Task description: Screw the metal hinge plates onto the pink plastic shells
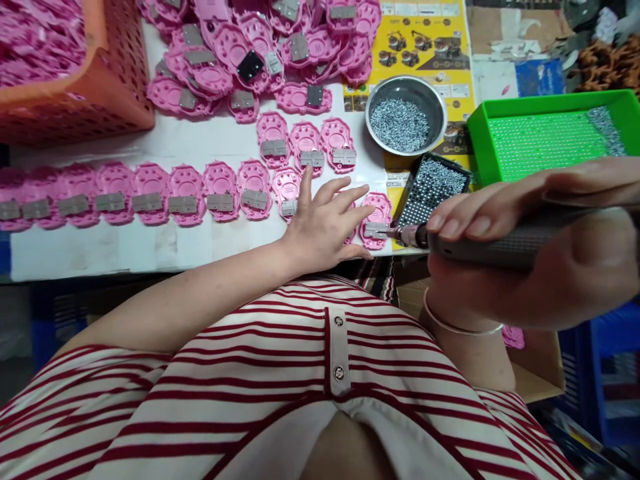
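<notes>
1. Pink plastic part: lies flat at the right end of a row, on the near edge of the white table, with a grey metal plate fixed across its lower half.
2. Electric screwdriver: a grey barrel held almost level, its tip touching the right edge of the grey metal plate.
3. Right hand: closed around the screwdriver barrel, fingers wrapped over the top; a thin bangle sits on the wrist.
4. Left hand: open and flat, palm down with fingers spread, resting on the table and on the pink plastic part just left of the metal plate.
5. Row of pink parts: runs leftward from the left hand to the picture's edge, each piece carrying a grey plate; 3 more lie in a short row just behind.
6. Black screw tray: just right of the pink plastic part, filled with screws.
7. Steel bowl: behind the black tray, holding loose screws.
8. Green tray: right of the bowl, with screws in its far right corner.
9. Pile of pink parts: heaped at the table's far side.
10. Orange basket: far left, holding more pink pieces.
</notes>
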A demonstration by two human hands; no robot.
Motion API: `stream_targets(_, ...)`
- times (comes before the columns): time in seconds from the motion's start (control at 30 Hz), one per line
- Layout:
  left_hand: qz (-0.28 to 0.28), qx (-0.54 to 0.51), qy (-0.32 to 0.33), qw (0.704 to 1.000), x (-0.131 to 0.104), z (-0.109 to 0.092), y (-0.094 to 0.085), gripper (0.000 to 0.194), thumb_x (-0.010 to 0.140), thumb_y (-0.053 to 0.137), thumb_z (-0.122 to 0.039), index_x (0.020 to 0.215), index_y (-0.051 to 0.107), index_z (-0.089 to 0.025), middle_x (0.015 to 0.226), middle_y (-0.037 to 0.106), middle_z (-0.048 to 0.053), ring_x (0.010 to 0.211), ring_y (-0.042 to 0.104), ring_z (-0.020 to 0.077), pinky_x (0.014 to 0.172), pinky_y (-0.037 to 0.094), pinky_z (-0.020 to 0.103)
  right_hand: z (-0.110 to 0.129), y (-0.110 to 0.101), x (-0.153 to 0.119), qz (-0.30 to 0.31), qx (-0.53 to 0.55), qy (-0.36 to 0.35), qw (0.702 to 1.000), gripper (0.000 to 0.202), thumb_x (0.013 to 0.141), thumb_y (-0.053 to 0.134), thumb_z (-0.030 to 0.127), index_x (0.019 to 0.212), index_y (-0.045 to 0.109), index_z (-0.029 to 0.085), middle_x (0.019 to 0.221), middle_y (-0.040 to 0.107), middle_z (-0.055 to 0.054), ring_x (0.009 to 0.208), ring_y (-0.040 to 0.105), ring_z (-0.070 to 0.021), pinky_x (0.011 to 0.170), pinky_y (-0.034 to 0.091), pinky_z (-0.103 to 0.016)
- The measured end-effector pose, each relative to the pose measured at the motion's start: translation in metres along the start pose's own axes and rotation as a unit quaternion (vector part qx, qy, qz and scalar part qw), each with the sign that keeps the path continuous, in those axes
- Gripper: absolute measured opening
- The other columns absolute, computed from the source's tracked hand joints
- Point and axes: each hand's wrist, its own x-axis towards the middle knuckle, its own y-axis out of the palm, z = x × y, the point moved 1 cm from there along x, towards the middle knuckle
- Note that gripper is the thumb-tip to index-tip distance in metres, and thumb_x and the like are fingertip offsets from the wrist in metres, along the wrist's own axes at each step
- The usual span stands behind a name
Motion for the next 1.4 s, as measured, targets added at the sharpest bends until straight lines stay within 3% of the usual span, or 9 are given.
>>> stream_targets(0.1, 0.037, 0.014, 0.014, 0.999, 0.009, -0.009, 0.006, 0.054, 0.076, 0.081, -0.050, 0.121, 0.068, -0.022, 0.145, 0.056, 0.015, 0.138, 0.043, 0.0412, 0.118, 0.007, 0.075, 0.005, -0.010, -0.002, -0.058, 0.016, -0.091, 0.994, 0.007, 0.075, 0.069, 0.039, 0.078, 0.069, 0.033, 0.053, 0.047, 0.008, 0.044, 0.045, -0.0062, 0.044, 0.047, -0.027)
stream_targets(0.23, 0.035, 0.018, -0.009, 0.999, 0.027, -0.007, 0.016, 0.041, 0.078, 0.081, -0.038, 0.115, 0.069, -0.024, 0.145, 0.056, 0.012, 0.139, 0.041, 0.0415, 0.117, 0.002, 0.077, 0.006, -0.019, -0.005, -0.044, 0.021, -0.101, 0.994, 0.006, 0.078, 0.067, 0.031, 0.081, 0.069, 0.027, 0.055, 0.051, 0.008, 0.046, 0.048, -0.0064, 0.046, 0.048, -0.027)
stream_targets(0.37, 0.017, 0.035, -0.060, 0.997, 0.039, 0.011, 0.014, 0.057, 0.077, 0.082, -0.044, 0.127, 0.063, -0.023, 0.148, 0.052, 0.013, 0.140, 0.037, 0.0416, 0.119, 0.007, 0.073, 0.002, -0.023, -0.006, -0.018, 0.033, -0.095, 0.995, 0.007, 0.080, 0.067, 0.034, 0.085, 0.069, 0.029, 0.056, 0.047, 0.007, 0.046, 0.047, -0.0070, 0.046, 0.048, -0.027)
stream_targets(0.53, -0.027, 0.026, -0.046, 0.998, 0.004, 0.027, -0.006, 0.065, 0.083, 0.063, -0.070, 0.127, 0.062, -0.022, 0.129, 0.063, 0.012, 0.121, 0.052, 0.0342, 0.109, 0.033, 0.055, -0.008, -0.015, -0.006, -0.017, 0.002, -0.137, 0.990, 0.007, 0.083, 0.066, 0.036, 0.089, 0.068, 0.033, 0.055, 0.042, 0.008, 0.043, 0.043, -0.0069, 0.042, 0.046, -0.024)
stream_targets(0.63, -0.026, 0.048, -0.046, 0.997, -0.021, 0.025, -0.012, 0.057, 0.083, 0.066, -0.067, 0.117, 0.068, -0.021, 0.118, 0.067, 0.011, 0.108, 0.055, 0.0327, 0.099, 0.039, 0.050, -0.018, -0.010, -0.006, -0.003, -0.027, -0.188, 0.982, 0.009, 0.086, 0.062, 0.041, 0.084, 0.064, 0.032, 0.053, 0.038, 0.007, 0.040, 0.036, -0.0067, 0.038, 0.043, -0.023)
stream_targets(0.77, -0.009, 0.059, -0.051, 0.997, -0.024, 0.016, -0.009, 0.038, 0.085, 0.071, -0.053, 0.105, 0.074, -0.021, 0.110, 0.069, 0.009, 0.103, 0.056, 0.0307, 0.097, 0.040, 0.050, -0.033, -0.008, -0.009, 0.057, -0.062, -0.163, 0.983, 0.034, 0.089, 0.055, 0.055, 0.069, 0.053, 0.026, 0.055, 0.035, 0.005, 0.042, 0.036, -0.0066, 0.037, 0.038, -0.023)
stream_targets(0.93, 0.007, 0.051, -0.059, 0.997, -0.013, 0.010, -0.007, 0.024, 0.087, 0.070, -0.042, 0.095, 0.078, -0.021, 0.106, 0.069, 0.008, 0.105, 0.055, 0.0303, 0.106, 0.036, 0.055, -0.035, -0.006, -0.013, 0.009, -0.086, -0.123, 0.989, 0.020, 0.087, 0.061, 0.052, 0.089, 0.060, 0.033, 0.058, 0.036, 0.006, 0.044, 0.041, -0.0055, 0.046, 0.045, -0.023)
stream_targets(1.27, 0.055, 0.061, -0.060, 0.995, -0.019, 0.006, -0.013, 0.033, 0.086, 0.071, -0.047, 0.105, 0.075, -0.020, 0.113, 0.068, 0.010, 0.108, 0.053, 0.0311, 0.115, 0.024, 0.064, -0.049, -0.004, -0.020, 0.044, -0.063, -0.092, 0.993, 0.029, 0.082, 0.064, 0.058, 0.099, 0.058, 0.035, 0.060, 0.037, 0.006, 0.048, 0.047, -0.0099, 0.050, 0.046, -0.029)
stream_targets(1.4, 0.063, 0.077, -0.050, 0.994, -0.019, 0.005, -0.013, 0.040, 0.085, 0.072, -0.050, 0.110, 0.074, -0.019, 0.113, 0.067, 0.011, 0.109, 0.052, 0.0324, 0.115, 0.022, 0.067, -0.058, -0.004, -0.017, 0.063, -0.064, -0.102, 0.991, 0.033, 0.082, 0.062, 0.061, 0.102, 0.055, 0.036, 0.070, 0.049, 0.005, 0.052, 0.050, -0.0100, 0.052, 0.046, -0.030)
